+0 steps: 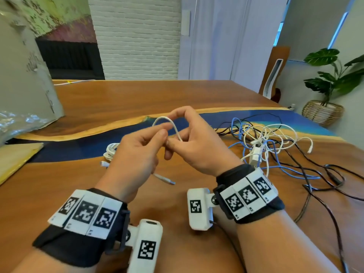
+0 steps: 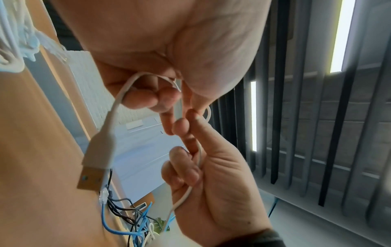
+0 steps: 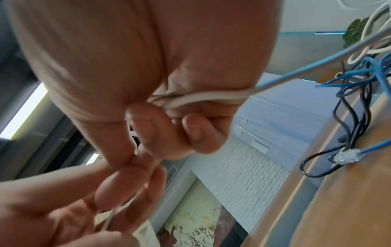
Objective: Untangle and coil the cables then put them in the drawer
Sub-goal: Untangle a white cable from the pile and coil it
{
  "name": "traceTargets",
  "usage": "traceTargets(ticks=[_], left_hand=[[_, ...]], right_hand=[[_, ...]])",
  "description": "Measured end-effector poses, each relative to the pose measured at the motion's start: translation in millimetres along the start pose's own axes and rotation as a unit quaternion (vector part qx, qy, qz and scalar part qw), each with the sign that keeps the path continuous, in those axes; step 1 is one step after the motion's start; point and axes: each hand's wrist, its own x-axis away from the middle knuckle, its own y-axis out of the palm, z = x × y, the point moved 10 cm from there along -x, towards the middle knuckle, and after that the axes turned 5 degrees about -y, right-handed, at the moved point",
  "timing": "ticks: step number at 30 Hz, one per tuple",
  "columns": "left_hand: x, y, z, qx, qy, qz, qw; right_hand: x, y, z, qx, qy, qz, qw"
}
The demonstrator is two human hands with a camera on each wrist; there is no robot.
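Both hands meet at frame centre: left hand point(image 1: 136, 152) and right hand point(image 1: 194, 142) each pinch the white cable point(image 1: 173, 127), forming a loop. Its loose plug point(image 1: 167, 180) may catch the tangle point(image 1: 264, 142) at right, and the loop may slip open.

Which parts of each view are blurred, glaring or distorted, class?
Head view: sharp centre, the table edge bows from wide-angle distortion. Left wrist view: the USB plug is soft, and the window strips glare white behind the blinds. Right wrist view: the left hand is smeared by blur; the blue cable is fairly crisp.
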Motion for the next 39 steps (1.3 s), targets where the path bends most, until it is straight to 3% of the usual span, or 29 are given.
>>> traceTargets(ticks=[4, 7, 11, 15, 20, 23, 27, 29, 32, 34, 36, 39], left_hand=[[-4.5, -7.3, -0.1, 0.05, -0.019, -0.005, 0.999], [-3.1, 3.6, 0.8, 0.02, -0.011, -0.032, 0.999], [-14.3, -14.6, 3.5, 0.11, -0.002, 0.015, 0.994], [-15.7, -9.7, 15.2, 0.142, 0.024, -0.053, 0.988], [-10.1, -1.8, 20.1, 0.181, 0.04, -0.069, 0.98], [-15.3, -32.5, 29.9, 0.24, 0.06, -0.018, 0.969], [-15.8, -94.9, 20.5, 0.309, 0.038, 0.136, 0.94], [-12.8, -109.2, 15.1, 0.312, 0.031, 0.176, 0.933], [-13.6, -96.1, 18.7, 0.23, 0.024, 0.151, 0.961], [-13.3, -76.0, 22.2, 0.093, 0.02, 0.127, 0.987], [-12.0, -46.5, 21.8, -0.056, 0.022, 0.076, 0.995], [-10.4, 3.7, 14.5, -0.156, 0.012, -0.036, 0.987]], right_hand=[[0.8, 3.1, 3.5, 0.031, 0.008, -0.034, 0.999], [-0.2, 25.7, -3.4, 0.035, -0.021, -0.075, 0.996], [0.8, 34.2, -7.5, 0.041, -0.019, -0.103, 0.994], [2.4, 39.8, -2.0, 0.082, -0.012, -0.135, 0.987], [3.0, 40.5, 1.1, 0.131, -0.01, -0.157, 0.979], [0.5, 13.8, 2.2, 0.143, -0.002, -0.1, 0.985], [3.3, -61.7, 15.3, 0.08, 0.036, 0.07, 0.994], [11.1, -101.5, 30.3, 0.043, 0.059, 0.168, 0.983], [20.8, -134.3, 47.1, 0.033, 0.079, 0.262, 0.961], [22.8, -137.8, 44.4, 0.057, 0.067, 0.273, 0.958], [18.7, -123.5, 31.1, 0.062, 0.042, 0.225, 0.971], [10.2, -83.9, 18.0, 0.07, 0.036, 0.102, 0.992]])
